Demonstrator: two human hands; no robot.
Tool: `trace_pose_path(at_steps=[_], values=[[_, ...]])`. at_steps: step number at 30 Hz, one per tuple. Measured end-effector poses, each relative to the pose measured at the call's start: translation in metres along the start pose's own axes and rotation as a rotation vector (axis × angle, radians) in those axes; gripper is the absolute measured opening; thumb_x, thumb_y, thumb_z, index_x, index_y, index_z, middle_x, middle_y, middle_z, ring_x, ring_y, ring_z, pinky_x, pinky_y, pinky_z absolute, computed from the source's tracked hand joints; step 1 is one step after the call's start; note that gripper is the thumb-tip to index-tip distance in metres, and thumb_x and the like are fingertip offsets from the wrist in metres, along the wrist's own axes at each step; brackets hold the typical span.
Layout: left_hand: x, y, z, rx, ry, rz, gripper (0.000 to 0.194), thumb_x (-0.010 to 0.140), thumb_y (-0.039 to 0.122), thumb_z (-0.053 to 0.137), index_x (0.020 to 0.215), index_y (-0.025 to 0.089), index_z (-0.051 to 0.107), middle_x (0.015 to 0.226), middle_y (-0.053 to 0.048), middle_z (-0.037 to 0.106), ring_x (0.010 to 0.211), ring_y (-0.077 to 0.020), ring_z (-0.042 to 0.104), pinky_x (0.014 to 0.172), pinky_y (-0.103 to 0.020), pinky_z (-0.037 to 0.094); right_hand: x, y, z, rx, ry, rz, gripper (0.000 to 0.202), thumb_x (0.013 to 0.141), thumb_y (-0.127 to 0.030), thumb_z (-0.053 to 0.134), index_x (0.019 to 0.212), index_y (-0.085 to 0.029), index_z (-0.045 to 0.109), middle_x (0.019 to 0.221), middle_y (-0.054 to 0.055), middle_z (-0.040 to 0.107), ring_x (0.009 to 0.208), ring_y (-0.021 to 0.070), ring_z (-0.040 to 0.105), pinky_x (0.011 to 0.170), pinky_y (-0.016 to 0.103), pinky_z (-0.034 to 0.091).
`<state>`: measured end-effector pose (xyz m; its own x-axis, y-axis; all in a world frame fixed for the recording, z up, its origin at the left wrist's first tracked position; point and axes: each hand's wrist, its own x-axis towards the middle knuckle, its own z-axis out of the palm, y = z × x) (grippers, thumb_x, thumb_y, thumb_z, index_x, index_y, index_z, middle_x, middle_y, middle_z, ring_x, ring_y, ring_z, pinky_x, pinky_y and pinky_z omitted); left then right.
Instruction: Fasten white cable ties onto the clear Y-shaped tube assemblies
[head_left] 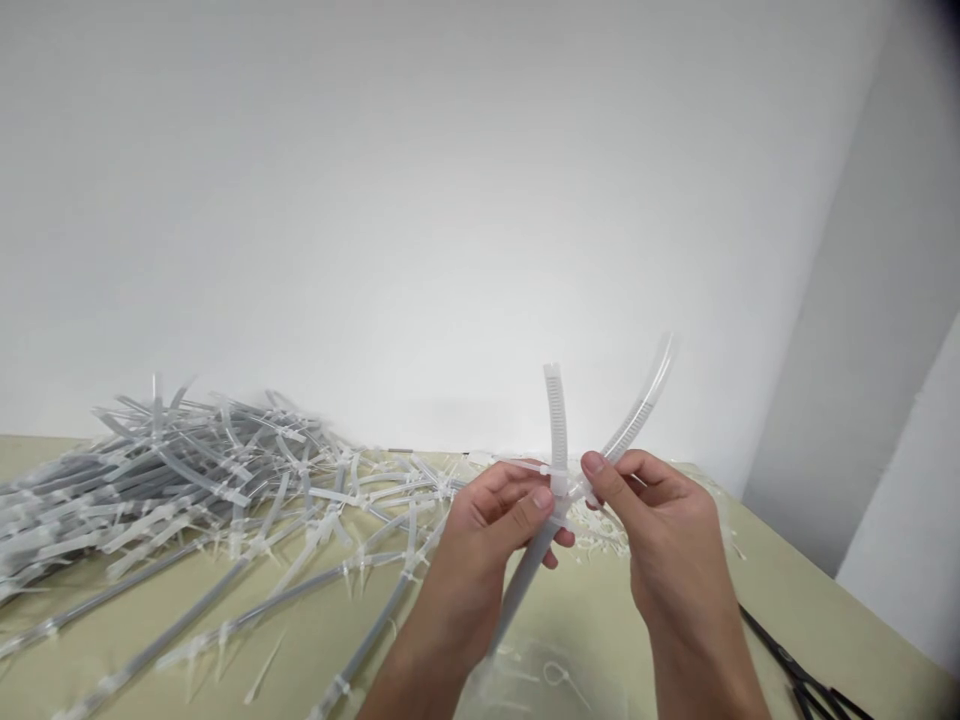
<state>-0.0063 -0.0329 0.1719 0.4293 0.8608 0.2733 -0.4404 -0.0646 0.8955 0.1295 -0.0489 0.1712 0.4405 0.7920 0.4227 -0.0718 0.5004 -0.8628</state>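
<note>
A Y-shaped tube assembly [557,420] is held up in front of me, with a grey lower tube and two clear, ribbed upper branches. My left hand [499,530] pinches it at the joint, around the base of the upright branch, where a thin white cable tie [529,466] sticks out to the left. My right hand [664,530] grips the base of the branch that leans right, thumb and forefinger pressed on it. Part of the joint is hidden by my fingers.
A large heap of similar tubes with ties [217,450] covers the table's left side, some reaching toward the middle. Small white scraps [607,540] lie behind my hands. Black scissors [799,670] rest at the lower right. A clear bag [540,680] lies at the front, by a looped tie [559,675].
</note>
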Motion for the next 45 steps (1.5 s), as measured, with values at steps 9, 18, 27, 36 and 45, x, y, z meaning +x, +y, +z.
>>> trace_pose_path(at_steps=[9, 18, 27, 36, 45], values=[[-0.001, 0.005, 0.001, -0.17, 0.337, 0.128, 0.017, 0.079, 0.027, 0.068, 0.09, 0.019, 0.06, 0.073, 0.002, 0.061, 0.061, -0.0085, 0.059, 0.056, -0.017, 0.046, 0.001, 0.003, 0.011, 0.143, -0.063, 0.01, 0.044, 0.088, -0.057, 0.042, 0.109, -0.024, 0.061, 0.096, 0.005, 0.066, 0.079, 0.0191, 0.06, 0.071, 0.034, 0.045], [-0.005, 0.013, 0.0, -0.46, 0.346, 0.118, 0.008, 0.081, 0.02, 0.066, 0.081, 0.018, 0.058, 0.07, 0.001, 0.063, 0.062, -0.0072, 0.062, 0.061, -0.015, 0.051, -0.012, 0.008, 0.025, -0.086, -0.395, 0.091, 0.058, 0.076, -0.044, 0.069, 0.128, -0.028, 0.047, 0.1, 0.003, 0.067, 0.084, 0.018, 0.061, 0.082, 0.036, 0.045], [-0.007, 0.012, 0.002, -0.433, 0.433, 0.169, 0.016, 0.076, 0.025, 0.071, 0.082, 0.021, 0.057, 0.062, 0.003, 0.06, 0.057, -0.0105, 0.06, 0.055, -0.018, 0.048, -0.025, -0.001, 0.039, -0.128, -0.618, 0.036, 0.018, 0.084, -0.031, 0.061, 0.102, -0.028, 0.06, 0.098, -0.001, 0.065, 0.085, 0.0158, 0.061, 0.072, 0.029, 0.049], [-0.007, 0.01, 0.005, -0.309, 0.333, 0.21, 0.01, 0.078, 0.023, 0.068, 0.081, 0.015, 0.062, 0.068, 0.0, 0.062, 0.059, -0.0073, 0.055, 0.059, -0.017, 0.046, -0.031, 0.012, 0.051, 0.325, -0.318, 0.138, 0.018, 0.081, -0.035, 0.066, 0.097, -0.026, 0.068, 0.095, 0.0, 0.065, 0.086, 0.0142, 0.057, 0.082, 0.029, 0.045], [-0.011, 0.006, 0.01, -0.186, 0.291, 0.19, 0.011, 0.077, 0.023, 0.069, 0.079, 0.017, 0.062, 0.063, 0.001, 0.061, 0.053, -0.0088, 0.052, 0.054, -0.02, 0.046, -0.028, 0.006, 0.048, 0.653, -0.222, 0.302, 0.01, 0.076, -0.028, 0.072, 0.075, -0.02, 0.067, 0.063, -0.003, 0.052, 0.057, 0.0071, 0.042, 0.051, 0.018, 0.039]])
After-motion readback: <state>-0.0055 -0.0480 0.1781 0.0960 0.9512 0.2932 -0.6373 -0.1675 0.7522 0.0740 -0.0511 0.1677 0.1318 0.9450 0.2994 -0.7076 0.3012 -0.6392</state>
